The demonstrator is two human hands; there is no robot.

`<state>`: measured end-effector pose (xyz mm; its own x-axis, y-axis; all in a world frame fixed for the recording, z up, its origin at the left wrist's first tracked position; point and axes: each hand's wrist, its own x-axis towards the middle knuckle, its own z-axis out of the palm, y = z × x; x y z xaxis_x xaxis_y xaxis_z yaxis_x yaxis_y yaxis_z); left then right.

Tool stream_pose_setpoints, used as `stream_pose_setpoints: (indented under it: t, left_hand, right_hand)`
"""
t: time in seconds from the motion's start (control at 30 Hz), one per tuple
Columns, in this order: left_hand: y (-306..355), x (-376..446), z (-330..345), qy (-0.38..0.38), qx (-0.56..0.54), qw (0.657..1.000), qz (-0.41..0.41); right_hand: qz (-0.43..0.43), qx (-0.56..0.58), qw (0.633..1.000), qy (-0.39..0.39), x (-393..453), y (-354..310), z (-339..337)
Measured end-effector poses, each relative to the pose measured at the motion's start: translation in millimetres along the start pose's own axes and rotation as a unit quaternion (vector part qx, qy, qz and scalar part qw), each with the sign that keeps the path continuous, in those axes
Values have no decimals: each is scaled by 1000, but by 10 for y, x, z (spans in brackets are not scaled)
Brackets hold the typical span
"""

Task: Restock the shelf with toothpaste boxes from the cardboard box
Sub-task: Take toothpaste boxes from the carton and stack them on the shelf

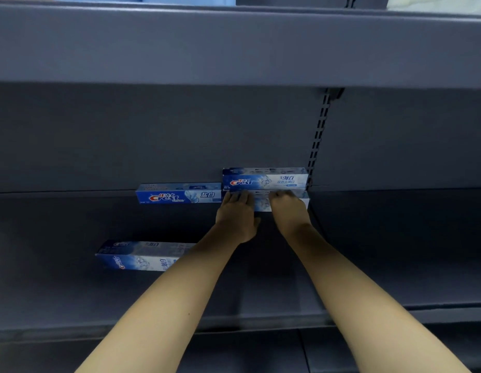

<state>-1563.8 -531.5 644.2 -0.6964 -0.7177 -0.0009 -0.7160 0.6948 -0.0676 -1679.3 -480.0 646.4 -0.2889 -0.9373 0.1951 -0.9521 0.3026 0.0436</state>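
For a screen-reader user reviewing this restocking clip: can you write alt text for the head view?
Two bare hands, left hand and right hand, press on the lower box of a two-high stack at the back of a grey shelf, under the upper box. A single box stands left of the stack; a loose box lies nearer the front.

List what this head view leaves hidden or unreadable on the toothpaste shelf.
- Lower box of the stack: its front is mostly covered by the left hand and right hand, so its print cannot be read.
- Loose box near the shelf front: its right end is hidden behind the left forearm.
- Fingertips: blurred against the box, so the grip is unclear.
- Cardboard box: out of frame.
- Items on the upper shelf: cut off by the top edge.
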Motion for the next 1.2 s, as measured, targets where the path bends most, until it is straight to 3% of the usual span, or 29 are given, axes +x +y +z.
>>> stream_pose_setpoints:
  t: [0.37, 0.5, 0.67, 0.77, 0.93, 1.2]
  left_hand:
    - [-70, 4, -101, -68, 2, 998, 8]
    - [-194, -170, -178, -60, 20, 998, 17]
    - [-516, -417, -445, -45, -31, 999, -7]
    - [-729, -580, -565, -69, -63, 995, -45]
    - [-985, -879, -451, -78, -87, 990, -76]
    - [-1158, -1211, -358, -88, -116, 985, -94]
  right_hand:
    - [1, 11, 1000, -19, 75, 2, -29]
    - [-17, -20, 999, -48, 90, -32, -91]
    - [-41, 9, 999, 26, 17, -154, -179]
    - [-121, 92, 987, 53, -44, -423, -277]
    - [-234, 250, 937, -67, -210, -924, -385]
    - [-254, 223, 930, -143, -494, -1145, -430]
